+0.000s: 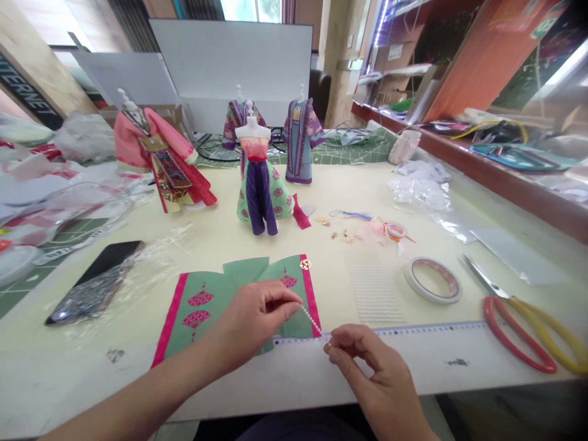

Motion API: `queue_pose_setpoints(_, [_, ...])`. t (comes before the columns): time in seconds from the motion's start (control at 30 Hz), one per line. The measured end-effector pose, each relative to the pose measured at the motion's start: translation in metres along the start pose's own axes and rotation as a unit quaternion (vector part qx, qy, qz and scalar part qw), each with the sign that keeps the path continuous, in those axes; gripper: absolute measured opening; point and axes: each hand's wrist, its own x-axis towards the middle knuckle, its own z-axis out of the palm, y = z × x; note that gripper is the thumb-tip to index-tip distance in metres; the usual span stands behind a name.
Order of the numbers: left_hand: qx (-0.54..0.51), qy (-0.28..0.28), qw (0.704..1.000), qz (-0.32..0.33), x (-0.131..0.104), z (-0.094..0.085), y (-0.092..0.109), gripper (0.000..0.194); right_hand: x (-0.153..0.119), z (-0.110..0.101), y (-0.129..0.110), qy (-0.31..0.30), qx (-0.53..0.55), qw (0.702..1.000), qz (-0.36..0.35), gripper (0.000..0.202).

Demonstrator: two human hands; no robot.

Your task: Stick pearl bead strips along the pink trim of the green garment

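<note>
A short strip of small white beads (311, 320) is stretched between my two hands. My left hand (257, 315) pinches its upper end, over the right part of a green doll-sized garment piece (215, 285) with pink edges and pink fan motifs. Its lower end is pinched between the thumb and fingers of my right hand (374, 367), just right of the garment's pink edge. A round gold ornament (305, 264) lies at the top of that edge. To the right is a sheet of bead rows (376, 294). A ruler (413, 331) runs behind my right hand.
Scissors (493, 288) and a tape roll (432, 280) lie at the right, a phone (98, 275) under clear film at the left. Dressed doll forms, one in a green skirt (278, 193), stand at the back near small gold pieces (348, 237) and ribbons (374, 229).
</note>
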Motion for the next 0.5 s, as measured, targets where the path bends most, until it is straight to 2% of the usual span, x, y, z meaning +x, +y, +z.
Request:
queue_pose_setpoints(0.23, [0.038,0.035,0.998,0.036,0.0024,0.0028,-0.0076,0.02,0.0017,0.0032,-0.001,-0.018,-0.03,0.999,-0.02,0.006])
queue_pose_setpoints(0.37, [0.047,0.065,0.996,0.05,0.0019,0.0051,-0.0062,0.019,0.0034,0.0051,-0.0022,-0.027,-0.03,0.999,-0.005,0.009])
queue_pose_setpoints(0.5, [0.009,0.082,0.996,0.039,0.0001,0.0052,-0.0011,0.017,0.0057,0.006,-0.0016,-0.026,-0.01,0.999,0.018,0.011])
